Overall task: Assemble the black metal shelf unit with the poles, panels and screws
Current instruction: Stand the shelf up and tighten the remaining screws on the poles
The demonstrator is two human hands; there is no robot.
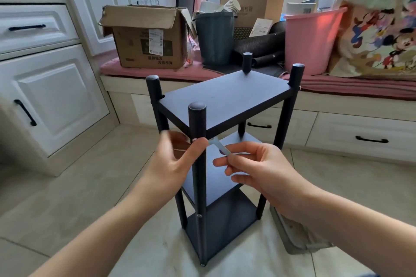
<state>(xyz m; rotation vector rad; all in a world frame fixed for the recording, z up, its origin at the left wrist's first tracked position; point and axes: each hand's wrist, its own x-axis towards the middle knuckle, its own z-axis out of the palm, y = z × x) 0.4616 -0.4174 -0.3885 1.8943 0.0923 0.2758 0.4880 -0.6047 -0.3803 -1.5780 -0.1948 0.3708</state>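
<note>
The black shelf unit stands upright on the tiled floor, with three panels fixed between several round poles. Its nearest pole rises right in front of me. My left hand curls round this pole just under the top panel, thumb on its front. My right hand pinches a small silvery hex key, whose tip points at the pole beside my left thumb. A screw head shows lower on the same pole.
White cabinets stand at the left. Behind the shelf, a window seat carries a cardboard box, a grey bin, a pink tub and a cartoon bag. A grey flat thing lies at the shelf's right foot.
</note>
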